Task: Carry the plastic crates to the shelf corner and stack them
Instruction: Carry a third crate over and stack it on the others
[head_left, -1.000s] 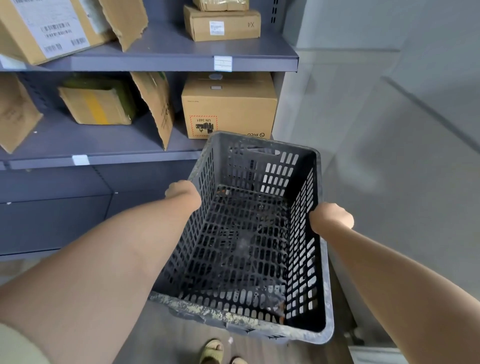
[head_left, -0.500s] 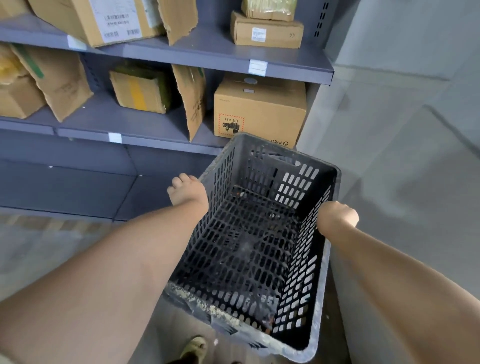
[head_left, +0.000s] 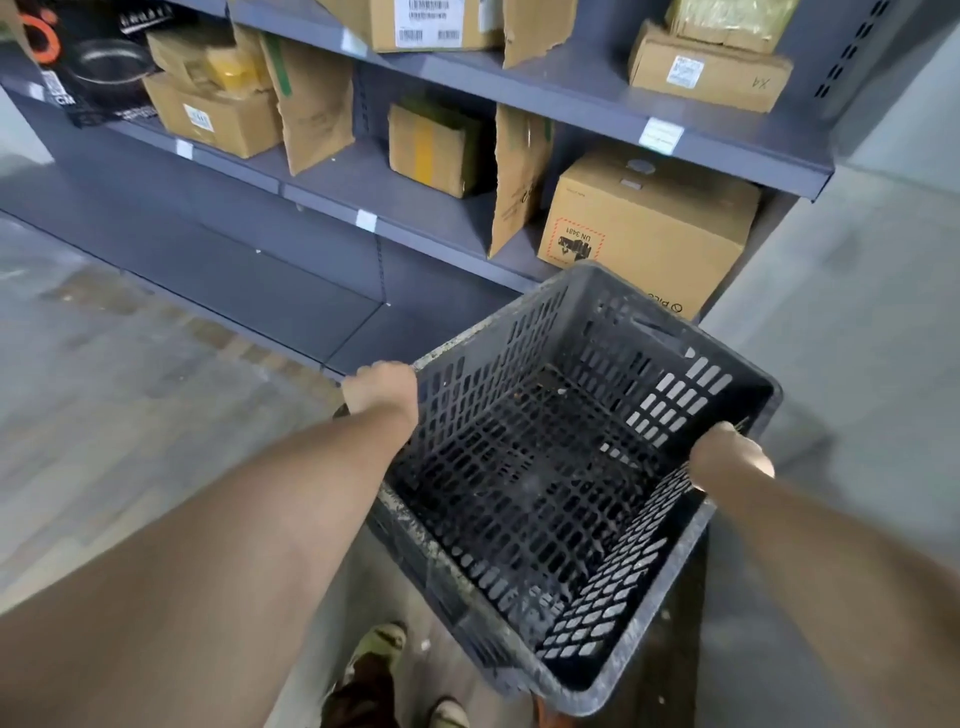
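A dark grey plastic crate (head_left: 550, 499) with slotted walls and a grimy rim hangs in front of me, empty and tilted. My left hand (head_left: 382, 392) grips its left rim and my right hand (head_left: 730, 457) grips its right rim. The crate is off the floor, just before the right end of the grey metal shelf (head_left: 363, 171), where the shelf meets the pale wall (head_left: 857, 312). No other crate shows clearly; something dark lies under this one, mostly hidden.
Cardboard boxes fill the shelf, with a large one (head_left: 649, 228) right behind the crate's far rim. My feet (head_left: 384, 670) stand on the grey floor (head_left: 104, 389) below the crate.
The view has swung left, so more of the shelf and floor shows. The crate now sits lower right in view, turned and tilted more. Both hands keep their grip on the rims.
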